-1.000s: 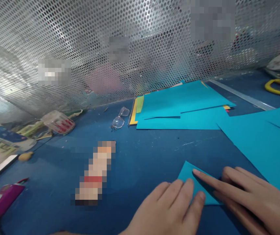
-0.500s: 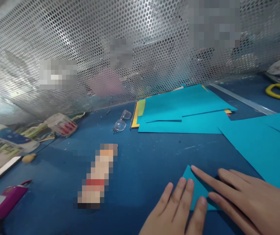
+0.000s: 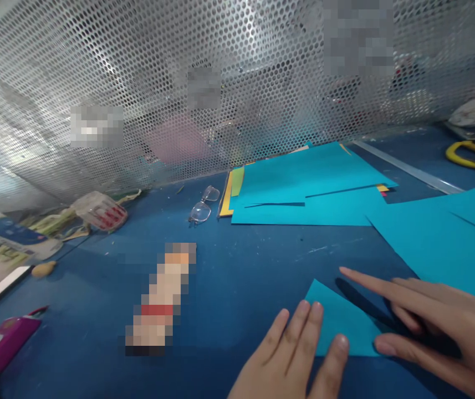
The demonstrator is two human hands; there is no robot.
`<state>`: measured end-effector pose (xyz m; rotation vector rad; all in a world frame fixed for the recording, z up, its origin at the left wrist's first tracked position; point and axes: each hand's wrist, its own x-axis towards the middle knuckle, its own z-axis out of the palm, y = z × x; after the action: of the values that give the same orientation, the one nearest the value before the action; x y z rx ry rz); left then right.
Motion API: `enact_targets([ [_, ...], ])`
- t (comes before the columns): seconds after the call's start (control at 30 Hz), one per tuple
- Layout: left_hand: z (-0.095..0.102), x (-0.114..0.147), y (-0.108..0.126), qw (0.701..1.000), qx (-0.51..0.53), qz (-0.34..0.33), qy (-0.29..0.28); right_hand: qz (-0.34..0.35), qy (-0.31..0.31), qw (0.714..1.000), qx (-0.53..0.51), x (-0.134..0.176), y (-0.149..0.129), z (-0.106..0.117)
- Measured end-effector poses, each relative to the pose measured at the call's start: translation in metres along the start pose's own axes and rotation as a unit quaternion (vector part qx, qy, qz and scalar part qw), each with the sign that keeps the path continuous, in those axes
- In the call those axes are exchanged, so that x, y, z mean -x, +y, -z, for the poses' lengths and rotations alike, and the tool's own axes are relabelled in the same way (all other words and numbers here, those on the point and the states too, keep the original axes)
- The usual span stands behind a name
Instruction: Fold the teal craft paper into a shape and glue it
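Head view, only view.

- Small folded teal paper: flat on blue table, at 5 o'clock of frame. Triangular outline showing, sharp corner toward 11 o'clock. Already creased at least once, by the look; no finished shape yet, so prob. early in the folding, more folds left.
- Left hand: palm down at 6 o'clock, fingers close together and flat, tips resting on the paper's left edge and lower edge, pinning it. Not clamped on anything.
- Right hand: at 4 o'clock, raised a little above the paper, shadow beneath. Fingers spread apart, index stretched toward 10 o'clock, thumb tip touching or just off the paper's right corner; can't tell which. Holding nothing.
- Large teal sheet: at 3 o'clock, just beyond right hand, unfolded.
- Stack of teal sheets: at 1 o'clock, yellow and green sheets peeking out below on the left side.
- Eyeglasses: at 12 o'clock, just left of the stack.
- Blurred-out tube-like item: at 8 o'clock, well apart from hands.
- Yellow-handled scissors: far 2 o'clock.
- Pink item: far 8 o'clock, cut off by the frame edge.
- Perforated metal screen: along the table's back.
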<state>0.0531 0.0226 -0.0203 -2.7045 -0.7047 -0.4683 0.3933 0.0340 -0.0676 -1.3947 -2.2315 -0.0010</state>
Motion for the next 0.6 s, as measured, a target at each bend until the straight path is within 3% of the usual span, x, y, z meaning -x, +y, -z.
enact_targets([
  [0.1, 0.008, -0.005, -0.005, 1.000, -0.024, -0.019, -0.001, -0.025, -0.025, 0.998, -0.044, 0.002, 0.010, 0.003],
  [0.27, 0.033, -0.016, -0.021, 0.997, -0.046, -0.059, -0.015, -0.096, 0.013, 0.995, 0.017, 0.013, 0.014, -0.005],
  [0.43, 0.056, -0.010, -0.034, 0.995, -0.031, -0.071, -0.057, -0.064, 0.012, 0.997, 0.041, 0.016, 0.015, -0.004],
  [0.6, 0.078, -0.003, -0.043, 0.984, -0.009, -0.089, -0.157, 0.002, -0.063, 0.998, 0.021, 0.010, 0.025, 0.013],
])
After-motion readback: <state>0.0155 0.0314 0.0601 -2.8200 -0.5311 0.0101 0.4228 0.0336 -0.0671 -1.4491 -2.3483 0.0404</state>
